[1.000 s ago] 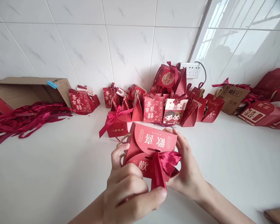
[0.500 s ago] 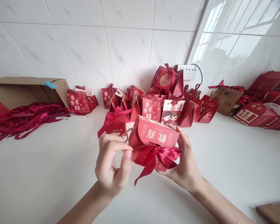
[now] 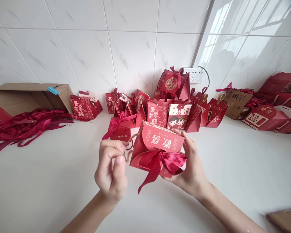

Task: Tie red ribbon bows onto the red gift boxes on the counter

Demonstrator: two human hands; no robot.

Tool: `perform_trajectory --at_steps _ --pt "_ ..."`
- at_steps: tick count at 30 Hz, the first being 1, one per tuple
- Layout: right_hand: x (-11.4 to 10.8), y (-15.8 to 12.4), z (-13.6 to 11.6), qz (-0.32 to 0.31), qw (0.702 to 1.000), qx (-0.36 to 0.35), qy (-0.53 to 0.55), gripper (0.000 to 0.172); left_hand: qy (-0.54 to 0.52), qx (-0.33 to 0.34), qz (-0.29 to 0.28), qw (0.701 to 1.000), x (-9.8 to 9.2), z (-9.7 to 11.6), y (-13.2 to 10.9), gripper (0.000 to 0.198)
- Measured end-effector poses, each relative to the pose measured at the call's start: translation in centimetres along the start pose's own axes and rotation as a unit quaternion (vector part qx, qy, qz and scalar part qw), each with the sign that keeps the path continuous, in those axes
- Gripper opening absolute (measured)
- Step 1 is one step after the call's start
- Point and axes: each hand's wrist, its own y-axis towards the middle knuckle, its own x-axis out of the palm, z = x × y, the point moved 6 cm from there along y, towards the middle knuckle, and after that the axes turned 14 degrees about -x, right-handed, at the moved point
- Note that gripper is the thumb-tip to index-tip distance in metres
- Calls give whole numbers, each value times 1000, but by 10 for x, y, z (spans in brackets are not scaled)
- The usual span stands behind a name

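Observation:
A red gift box [image 3: 157, 142] with gold characters and a dark red ribbon bow [image 3: 160, 161] on its front is held above the white counter. My right hand [image 3: 191, 165] grips the box from the right side and underneath. My left hand [image 3: 110, 171] is at the box's left side, its fingers pinched on the beige rope handle [image 3: 129, 152] that hangs from the box. One tail of the bow dangles down below the box.
Several finished red gift boxes [image 3: 165, 110] stand heaped against the tiled wall by a wall socket [image 3: 195, 75]. A tipped cardboard carton [image 3: 26, 97] and a pile of red ribbons [image 3: 24, 124] lie at the left. More red boxes [image 3: 269, 116] sit at the right; brown cardboard [image 3: 285, 220] shows at the bottom right.
My left hand let go of the ribbon at the front, moved to the box's left side and pinched the rope handle. The bow now hangs loose. The box rose slightly.

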Motion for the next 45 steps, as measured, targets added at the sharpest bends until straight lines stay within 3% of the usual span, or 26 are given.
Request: perform_trajectory --at_steps 3,6,8,12,15,17,22,28,45 --pt "0 0 0 -3 1000 -5 -3 102 70 41 -27 996 5 4 -2 6" --pt "1 -1 -1 -10 1000 -6 7 104 126 63 -64 988 13 5 -4 14" --pt "3 -1 -2 -17 1000 -11 14 103 111 51 -54 991 12 4 -4 8" --pt "4 -2 -1 -19 999 1 27 101 66 10 -4 998 5 1 -1 16" --pt "3 -2 3 -14 1000 11 12 101 69 5 -21 997 8 -2 -2 4" --pt "3 -2 4 -14 1000 12 0 101 70 6 -40 997 10 -4 -4 13" --pt "4 -1 7 -24 1000 14 -14 99 65 47 -63 995 13 -4 -8 36" --pt "8 -4 12 -46 998 17 -27 103 107 58 -48 991 15 -6 -7 11" --pt "7 -1 9 -57 997 7 -54 100 116 151 -72 979 17 11 -13 15"
